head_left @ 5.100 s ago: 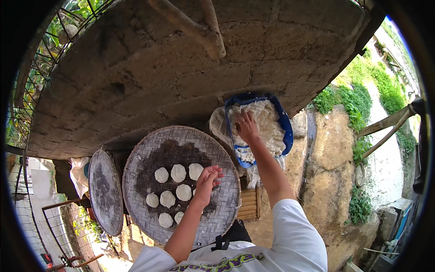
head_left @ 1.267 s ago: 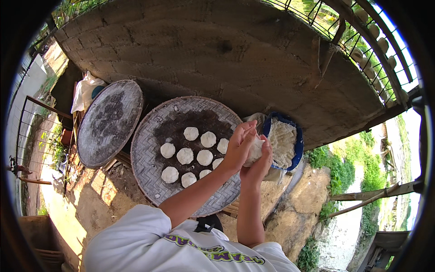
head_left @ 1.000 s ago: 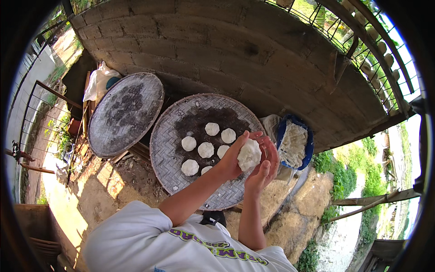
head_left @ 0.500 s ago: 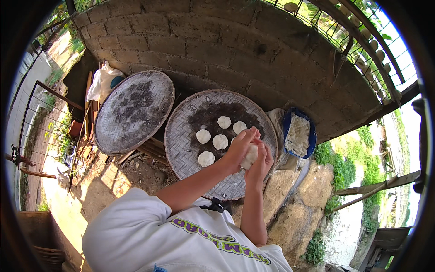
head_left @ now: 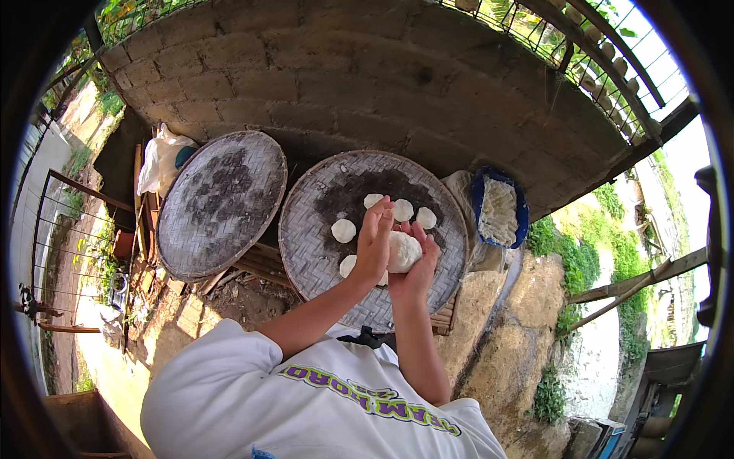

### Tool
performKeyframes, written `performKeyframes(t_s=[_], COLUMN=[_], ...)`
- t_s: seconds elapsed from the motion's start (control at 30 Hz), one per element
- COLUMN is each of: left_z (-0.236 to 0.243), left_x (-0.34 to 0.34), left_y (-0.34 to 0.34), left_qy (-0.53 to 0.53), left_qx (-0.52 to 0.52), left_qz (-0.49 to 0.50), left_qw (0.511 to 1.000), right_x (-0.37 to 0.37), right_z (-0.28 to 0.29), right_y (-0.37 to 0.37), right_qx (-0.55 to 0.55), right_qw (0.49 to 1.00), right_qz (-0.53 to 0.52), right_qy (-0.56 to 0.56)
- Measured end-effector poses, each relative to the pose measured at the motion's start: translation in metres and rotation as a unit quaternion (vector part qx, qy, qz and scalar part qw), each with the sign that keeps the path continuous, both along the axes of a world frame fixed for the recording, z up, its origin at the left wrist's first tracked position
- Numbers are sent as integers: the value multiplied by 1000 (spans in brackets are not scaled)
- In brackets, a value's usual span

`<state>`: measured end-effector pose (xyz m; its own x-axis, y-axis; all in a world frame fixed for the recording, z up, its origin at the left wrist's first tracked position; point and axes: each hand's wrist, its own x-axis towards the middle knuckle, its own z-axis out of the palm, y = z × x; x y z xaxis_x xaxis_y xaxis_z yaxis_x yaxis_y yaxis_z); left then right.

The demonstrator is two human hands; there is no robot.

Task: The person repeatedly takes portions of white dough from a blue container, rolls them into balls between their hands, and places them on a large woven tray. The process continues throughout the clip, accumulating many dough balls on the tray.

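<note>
A lump of white dough rests in the palm of my right hand, whose fingers curl up round its far side. My left hand stands on edge along the dough's left side, its fingers stretched out and together. Both hands are above a round woven tray. Several flattened white dough balls lie on the tray, among them one at the left and one at the right. My hands and the lump partly cover others.
On the right, a blue basin holds a white doughy mass. A second round woven tray, bare of dough, leans at the left. Behind both runs a block wall. A white bag hangs beside the left tray.
My hands have shifted left and come apart from their clasp round the dough. My left fingers have straightened, and more of the lump shows in my right palm. The view has shifted slightly.
</note>
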<state>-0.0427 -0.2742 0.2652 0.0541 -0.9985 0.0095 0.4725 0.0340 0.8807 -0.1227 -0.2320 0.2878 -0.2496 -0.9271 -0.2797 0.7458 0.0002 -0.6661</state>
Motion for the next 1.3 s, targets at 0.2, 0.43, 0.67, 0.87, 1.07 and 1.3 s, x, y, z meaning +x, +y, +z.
performKeyframes(t_s=[0.2,0.43,0.67,0.87,1.07,1.3], left_z=[0,20,23,11,7,16], left_x=[32,45,55,67,84,97], left_y=[0,9,7,0,-8,-15], left_qy=[349,262,249,334,222,307], left_qx=[260,240,245,224,221,163], left_qz=[-293,-92,-152,-95,-40,-123], left_qw=[851,930,925,911,949,929], right_x=[12,23,41,56,72,86], right_z=[-6,-17,-17,-19,-16,-13], right_y=[3,0,-2,-11,-20,-32], right_qx=[-283,-96,-130,-186,-54,-138], right_qw=[799,984,985,949,998,955], right_qz=[-52,4,37,9,2,29], right_qy=[528,148,106,253,29,260])
